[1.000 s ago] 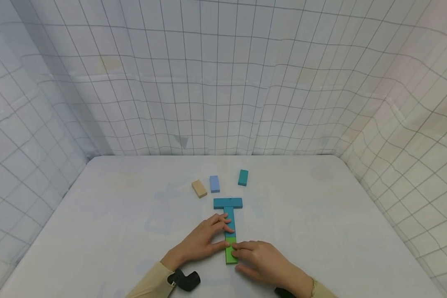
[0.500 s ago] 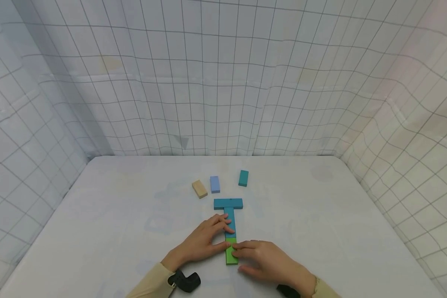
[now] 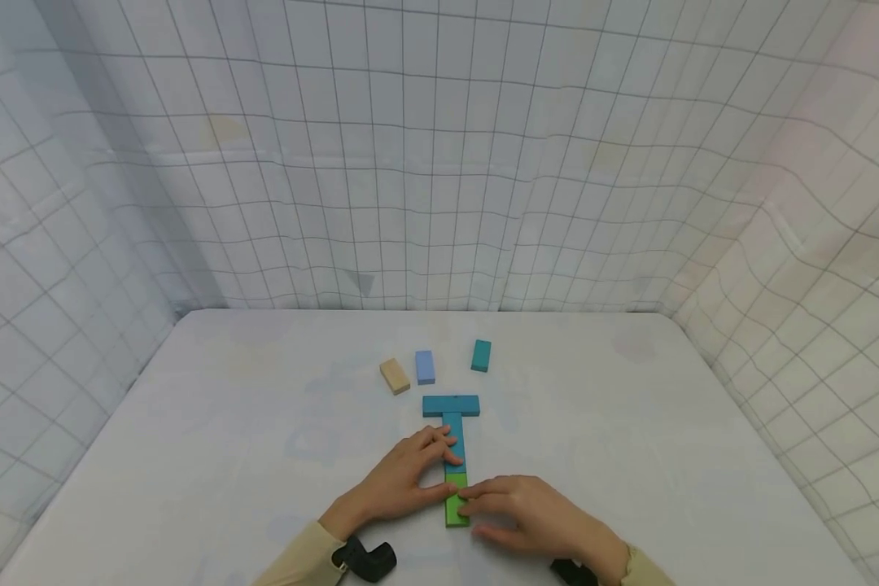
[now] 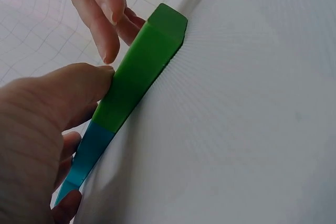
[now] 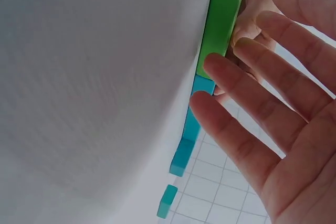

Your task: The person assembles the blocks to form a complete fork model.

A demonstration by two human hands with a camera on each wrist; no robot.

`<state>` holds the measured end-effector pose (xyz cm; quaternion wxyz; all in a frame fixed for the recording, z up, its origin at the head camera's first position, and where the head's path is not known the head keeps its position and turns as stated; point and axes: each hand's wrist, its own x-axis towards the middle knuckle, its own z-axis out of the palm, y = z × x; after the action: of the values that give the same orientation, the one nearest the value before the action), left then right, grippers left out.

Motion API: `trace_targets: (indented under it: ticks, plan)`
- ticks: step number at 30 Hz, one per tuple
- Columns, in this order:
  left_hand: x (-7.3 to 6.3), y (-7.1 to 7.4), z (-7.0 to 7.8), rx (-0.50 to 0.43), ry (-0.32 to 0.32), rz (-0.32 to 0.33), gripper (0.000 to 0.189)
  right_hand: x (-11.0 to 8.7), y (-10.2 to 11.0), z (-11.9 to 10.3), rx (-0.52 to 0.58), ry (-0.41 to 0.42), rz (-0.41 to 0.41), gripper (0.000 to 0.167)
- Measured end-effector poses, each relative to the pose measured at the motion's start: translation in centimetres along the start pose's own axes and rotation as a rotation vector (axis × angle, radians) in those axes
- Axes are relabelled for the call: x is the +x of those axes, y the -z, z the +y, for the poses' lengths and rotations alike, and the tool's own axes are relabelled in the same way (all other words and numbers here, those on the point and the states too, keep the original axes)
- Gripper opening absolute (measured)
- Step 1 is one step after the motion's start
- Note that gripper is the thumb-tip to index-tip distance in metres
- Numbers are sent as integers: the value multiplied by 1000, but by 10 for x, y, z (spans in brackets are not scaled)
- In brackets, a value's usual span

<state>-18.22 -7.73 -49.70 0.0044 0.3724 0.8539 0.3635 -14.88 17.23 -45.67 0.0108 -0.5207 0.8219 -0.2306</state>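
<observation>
A green block (image 3: 457, 511) lies end to end with a blue block (image 3: 454, 439), and a second blue block (image 3: 451, 405) sits crosswise at the far end, forming a T. My left hand (image 3: 406, 480) rests over the stem from the left. Its thumb tip touches the top of the green block, and its loosely bent fingers lie over the blue one. From the right, my right hand (image 3: 531, 514) reaches to the green block, fingertips over its right edge in the head view. The right wrist view shows those fingers (image 5: 247, 145) extended and spread, holding nothing.
Beyond the T lie a tan block (image 3: 395, 376), a light blue block (image 3: 425, 367) and a teal block (image 3: 481, 356). The white table (image 3: 630, 423) is bordered by a white gridded curtain (image 3: 439, 163) at the back and both sides.
My right hand has drawn slightly to the right, its thumb farther from the green block. The left hand and the blocks keep their places; the head view has tilted slightly.
</observation>
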Motion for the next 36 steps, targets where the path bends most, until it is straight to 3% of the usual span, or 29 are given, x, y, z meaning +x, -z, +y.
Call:
trace_targets:
  ticks: [4, 10, 25, 36]
  plan:
    - [0, 0, 1, -5, 4, -3, 26, -2, 2, 7, -42, -4, 41, 26]
    - [0, 1, 1, -4, 3, -11, 27, -2, 12, 23, -51, -95, 93, 22]
    - [0, 1, 1, -6, 24, -25, 25, 26, 32, 83, -122, -309, 305, 18]
    - [0, 2, 3, -4, 28, -29, 25, 55, 43, 119, -142, -446, 305, 26]
